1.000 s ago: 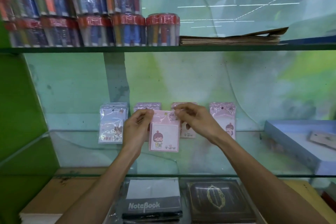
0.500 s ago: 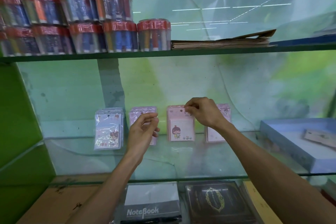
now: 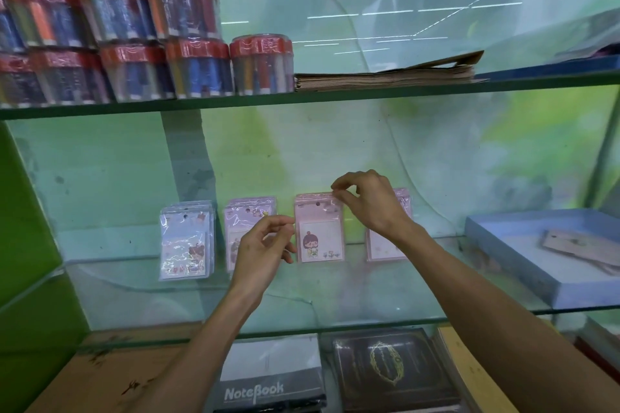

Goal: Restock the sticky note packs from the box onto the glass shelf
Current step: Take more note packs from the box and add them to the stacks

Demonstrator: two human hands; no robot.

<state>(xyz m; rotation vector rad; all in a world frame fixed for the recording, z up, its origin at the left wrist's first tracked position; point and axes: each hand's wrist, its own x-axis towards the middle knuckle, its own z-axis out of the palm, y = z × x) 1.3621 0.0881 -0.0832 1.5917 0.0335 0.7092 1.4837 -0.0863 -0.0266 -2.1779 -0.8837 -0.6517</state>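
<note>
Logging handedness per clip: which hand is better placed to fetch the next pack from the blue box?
Probably the right hand. The blue box sits on the shelf's right end, on that hand's side. It would first have to release its grip on the pink pack. The left hand holds nothing but is farther away.

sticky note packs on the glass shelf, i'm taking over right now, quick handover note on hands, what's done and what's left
Right hand: pinching the top edge of the pink pack, which stands at the back wall.
Left hand: holding nothing, fingers loosely curled, just left of that pack.
Done: four stacks of packs stand in a row on the glass shelf.
Left: release the pack; the blue box at right has more flat items inside.
</note>
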